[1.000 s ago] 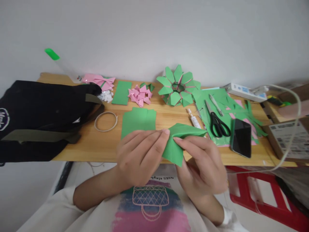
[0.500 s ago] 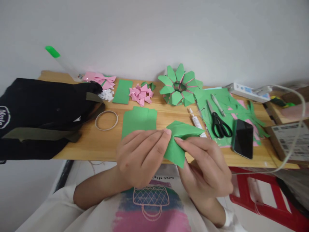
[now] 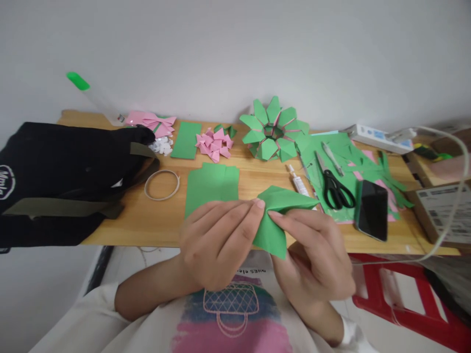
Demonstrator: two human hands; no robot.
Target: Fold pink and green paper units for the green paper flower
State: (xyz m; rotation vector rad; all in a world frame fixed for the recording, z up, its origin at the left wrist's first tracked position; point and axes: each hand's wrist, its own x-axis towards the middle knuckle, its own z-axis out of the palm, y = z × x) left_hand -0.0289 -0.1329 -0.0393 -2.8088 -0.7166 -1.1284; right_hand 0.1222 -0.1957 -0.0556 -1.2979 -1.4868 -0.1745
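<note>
Both hands hold one piece of folded green paper [image 3: 274, 235] above the table's front edge. My left hand [image 3: 222, 242] pinches its left side, thumb on top, fingers closed. My right hand [image 3: 314, 250] grips the right side, with a fingertip pressed at the fold near the middle. A pointed flap of the paper sticks out to the right. Behind my left hand lie stacked green sheets [image 3: 213, 184]. Further back stands a ring of green folded petals with pink parts [image 3: 268, 149], and left of it is a pile of small pink folded pieces [image 3: 214, 144].
A black bag [image 3: 66, 166] and tape ring [image 3: 162, 185] lie left. On the right are a glue tube [image 3: 300, 185], scissors [image 3: 334, 189], a cutter [image 3: 332, 158], a phone [image 3: 371, 211], green scraps, a power strip [image 3: 380, 139] and a box [image 3: 441, 215].
The green paper and both hands have shifted very slightly to the right in the view. Both hands keep their hold on the paper.
</note>
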